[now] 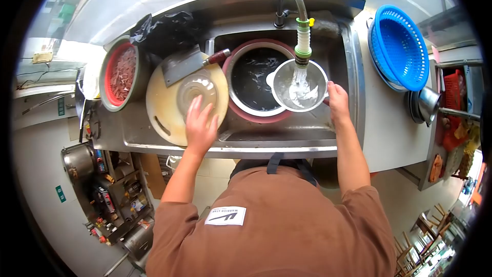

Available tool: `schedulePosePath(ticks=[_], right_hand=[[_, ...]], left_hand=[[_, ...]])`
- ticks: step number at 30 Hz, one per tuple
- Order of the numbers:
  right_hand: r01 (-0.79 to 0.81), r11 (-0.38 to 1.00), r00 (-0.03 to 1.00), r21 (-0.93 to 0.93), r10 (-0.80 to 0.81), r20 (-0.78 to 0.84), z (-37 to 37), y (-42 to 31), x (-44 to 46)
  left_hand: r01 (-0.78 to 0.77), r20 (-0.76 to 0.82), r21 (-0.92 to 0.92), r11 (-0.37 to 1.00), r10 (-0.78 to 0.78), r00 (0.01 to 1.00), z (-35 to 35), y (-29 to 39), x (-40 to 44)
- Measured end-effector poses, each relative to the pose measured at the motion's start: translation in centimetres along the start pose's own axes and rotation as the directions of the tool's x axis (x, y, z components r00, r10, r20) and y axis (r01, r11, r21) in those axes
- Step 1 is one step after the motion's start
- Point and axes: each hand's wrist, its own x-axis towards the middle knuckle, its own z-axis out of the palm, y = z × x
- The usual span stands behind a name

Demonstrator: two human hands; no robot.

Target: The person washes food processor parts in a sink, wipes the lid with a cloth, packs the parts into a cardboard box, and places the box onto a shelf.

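Observation:
My right hand (pixel 336 100) grips the right side of a small pot (pixel 281 88), with a white tab on its left rim. Water runs into the pot from the faucet (pixel 303 36), which has a green and white nozzle. Below and left of the pot, a red-rimmed basin (pixel 237 103) of dark water stands in the sink. My left hand (pixel 201 125) has its fingers spread at the near edge of a clear lid (pixel 197 91); whether they touch it, I cannot tell. The lid lies on a round cutting board (pixel 164 103), beside a cleaver (pixel 183 65) with a dark red handle.
A bucket (pixel 110 103) with a red basket of reddish pieces stands at the left, near a black plastic bag (pixel 166 31). Blue baskets (pixel 400 46) and metal bowls (pixel 429 103) sit on the right counter (pixel 392 133). The sink's front edge (pixel 266 150) runs before me.

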Motion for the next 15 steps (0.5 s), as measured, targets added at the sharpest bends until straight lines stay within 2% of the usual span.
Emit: schedulePosePath(ticks=[2, 3, 4, 5, 6, 7, 9, 11, 13, 15], right_hand=[[0.053, 0.994, 0.998, -0.098, -0.055, -0.019, 0.1, 0.7, 0.4], [0.057, 0.993, 0.998, -0.104, -0.059, -0.020, 0.2, 0.7, 0.4], [0.148, 0.962, 0.988, -0.230, -0.155, -0.010, 0.3, 0.5, 0.4], [0.235, 0.906, 0.969, -0.353, -0.247, 0.011, 0.3, 0.4, 0.4], [0.296, 0.864, 0.947, -0.407, -0.320, 0.011, 0.2, 0.6, 0.7], [0.296, 0.859, 0.946, -0.417, -0.323, 0.006, 0.4, 0.1, 0.5], [0.396, 0.791, 0.898, -0.466, -0.439, 0.018, 1.4, -1.4, -0.5], [0.401, 0.780, 0.896, -0.481, -0.444, 0.027, 1.8, -2.1, -0.7], [0.379, 0.841, 0.909, -0.385, -0.417, -0.015, 2.1, -1.6, -0.1], [0.358, 0.877, 0.921, -0.319, -0.388, -0.034, 2.5, -0.8, 0.7]], left_hand=[[0.032, -0.001, -0.341, 0.939, -0.035, 0.999, 2.4, 4.5, 3.1], [-0.005, 0.023, -0.489, 0.872, 0.019, 1.000, 5.0, 6.0, 4.2], [-0.030, 0.114, -0.553, 0.832, 0.112, 0.987, 7.2, 7.4, 5.3], [-0.060, 0.152, -0.552, 0.832, 0.170, 0.974, 9.2, 9.2, 6.7], [-0.018, 0.162, -0.512, 0.859, 0.117, 0.980, 11.3, 11.0, 7.6], [0.088, 0.235, -0.433, 0.897, 0.018, 0.972, 12.7, 12.5, 8.5], [0.214, 0.566, -0.213, 0.953, -0.058, 0.823, 14.2, 13.9, 10.4], [0.165, 0.536, -0.240, 0.957, -0.011, 0.844, 15.7, 13.5, 10.5], [0.102, 0.513, -0.249, 0.963, 0.041, 0.857, 16.1, 12.9, 10.7], [-0.044, 0.348, -0.217, 0.975, 0.120, 0.930, 15.9, 12.2, 11.0]])
